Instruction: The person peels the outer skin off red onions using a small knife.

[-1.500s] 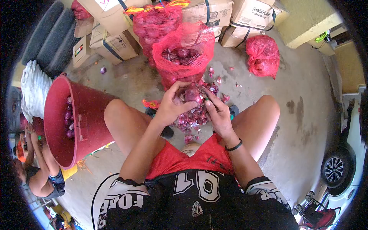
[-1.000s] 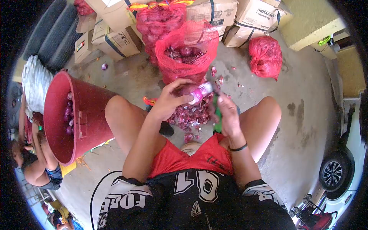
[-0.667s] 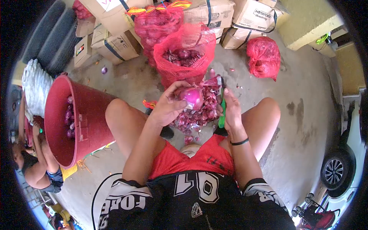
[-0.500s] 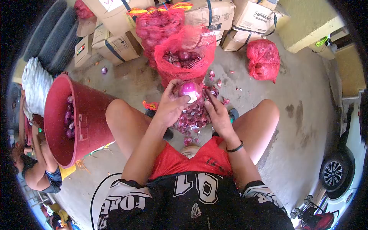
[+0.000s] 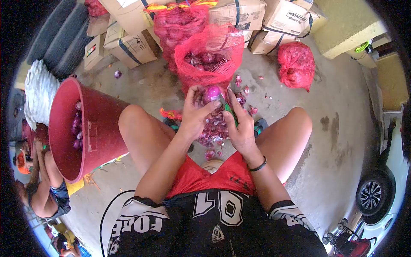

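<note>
A red onion is in my left hand, fingers curled around it and the thumb lying across its near side. My right hand is closed on a green-handled knife, its blade against the onion's right side. Most of the blade is hidden by my fingers. Beneath both hands, a heap of onion skins covers the floor between my feet. Just beyond stands an open red mesh bag with red onions inside.
At my left leans a large red tub holding onions; another person sits past it. A full mesh bag and cardboard boxes stand behind. A tied red bag lies right, and a car wheel is at far right.
The onion has turned in my left hand, its pale patch now covered. My right hand has moved in slightly, and the knife's green handle has come into view.
</note>
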The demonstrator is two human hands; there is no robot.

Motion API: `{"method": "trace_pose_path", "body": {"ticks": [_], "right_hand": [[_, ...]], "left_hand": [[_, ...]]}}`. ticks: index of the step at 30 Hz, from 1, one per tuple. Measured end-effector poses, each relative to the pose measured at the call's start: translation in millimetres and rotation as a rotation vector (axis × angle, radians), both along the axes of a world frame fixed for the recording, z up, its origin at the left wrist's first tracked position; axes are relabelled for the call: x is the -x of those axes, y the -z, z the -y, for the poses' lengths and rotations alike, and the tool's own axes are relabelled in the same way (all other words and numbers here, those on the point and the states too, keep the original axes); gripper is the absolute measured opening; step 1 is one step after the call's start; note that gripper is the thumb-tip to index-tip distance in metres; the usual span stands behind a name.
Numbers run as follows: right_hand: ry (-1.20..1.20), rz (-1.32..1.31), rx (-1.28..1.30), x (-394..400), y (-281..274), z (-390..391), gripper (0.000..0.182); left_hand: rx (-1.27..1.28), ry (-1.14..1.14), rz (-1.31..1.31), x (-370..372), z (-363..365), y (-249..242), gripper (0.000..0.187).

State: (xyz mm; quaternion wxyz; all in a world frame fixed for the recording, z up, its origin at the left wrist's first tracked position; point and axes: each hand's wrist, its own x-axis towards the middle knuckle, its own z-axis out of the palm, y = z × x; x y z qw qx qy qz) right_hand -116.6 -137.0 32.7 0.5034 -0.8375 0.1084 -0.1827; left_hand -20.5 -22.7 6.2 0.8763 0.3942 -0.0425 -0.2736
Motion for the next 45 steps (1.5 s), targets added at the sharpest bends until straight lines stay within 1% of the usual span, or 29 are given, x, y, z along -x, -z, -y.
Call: {"method": "trace_pose_path", "body": {"ticks": [3,6,9,12,14,16,18,19,22,25,26,28,29,31,32,34,35,38,41,45], "right_hand": [[0.018,0.036,0.018,-1,5,-1,0.052],[0.029,0.134,0.047,-4,8,-2,0.048],[0.052,0.093,0.055,-2,2,-4,0.046],[0.049,0.114,0.025,-2,5,-1,0.046],[0.077,0.065,-0.098,2,18,0,0.044],[0.053,0.027,-0.355,4,18,1,0.043],[-0.019,-0.008,-0.753,7,10,0,0.043],[-0.037,0.001,-0.751,8,11,0,0.046],[-0.129,-0.028,-0.709,11,13,6,0.046],[-0.244,-0.064,-0.758,16,15,6,0.039],[-0.239,-0.059,-0.744,17,15,5,0.039],[-0.227,-0.051,-0.721,17,13,2,0.039],[-0.188,-0.022,-0.757,17,12,4,0.039],[-0.111,0.035,-0.827,15,8,13,0.039],[-0.098,0.029,-0.815,14,5,16,0.039],[-0.067,0.021,-0.79,11,0,22,0.04],[-0.057,0.082,-0.861,10,6,23,0.042],[0.052,0.115,-0.988,6,6,37,0.042],[0.153,0.12,-0.97,3,14,43,0.039],[0.263,0.175,-0.966,0,13,46,0.039]], "left_hand": [[-0.015,-0.004,0.016,0,1,3,0.046],[-0.026,0.007,0.028,-1,1,4,0.047],[-0.025,0.002,0.067,-1,3,5,0.049],[-0.02,0.006,0.085,-2,2,3,0.05],[-0.004,0.012,0.069,-1,1,0,0.052],[0.022,0.029,0.08,-4,0,4,0.053],[0.044,0.071,0.071,-7,-5,5,0.054],[0.055,0.107,0.056,-9,-7,4,0.054],[0.123,0.17,-0.016,-13,-9,-4,0.051],[0.17,0.206,-0.049,-16,-13,0,0.05],[0.179,0.216,-0.052,-17,-14,2,0.05],[0.138,0.237,-0.085,-17,-17,5,0.052],[0.12,0.247,-0.101,-17,-17,6,0.054],[0.15,0.226,-0.047,-16,-14,2,0.057],[0.166,0.215,-0.02,-16,-12,1,0.058],[0.178,0.294,-0.019,-18,-15,0,0.06],[0.185,0.336,-0.019,-19,-16,0,0.062],[0.286,0.411,-0.035,-18,-20,-5,0.063],[0.26,0.39,-0.044,-17,-20,-6,0.064],[0.225,0.396,-0.068,-20,-24,1,0.057]]}}
